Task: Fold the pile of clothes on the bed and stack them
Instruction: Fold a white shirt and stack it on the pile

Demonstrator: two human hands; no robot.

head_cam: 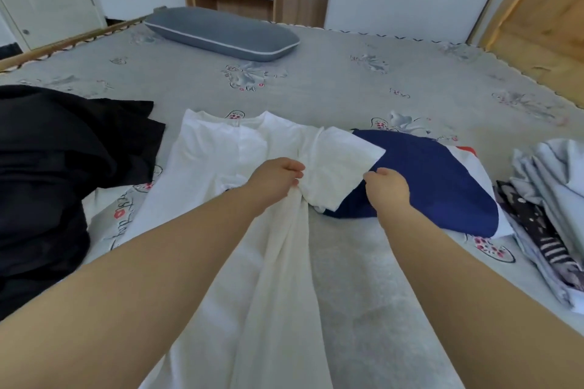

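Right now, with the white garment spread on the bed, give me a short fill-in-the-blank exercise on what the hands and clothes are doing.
1. Both hands grip the ____ garment: the left hand near its middle, the right hand at its sleeve edge.
2. The sleeve lies partly over a folded dark ____ garment.
3. The black clothes lie on the person's ____ side.
4. At the far end of the bed lies a grey ____.

Missing words: white; blue; left; pillow
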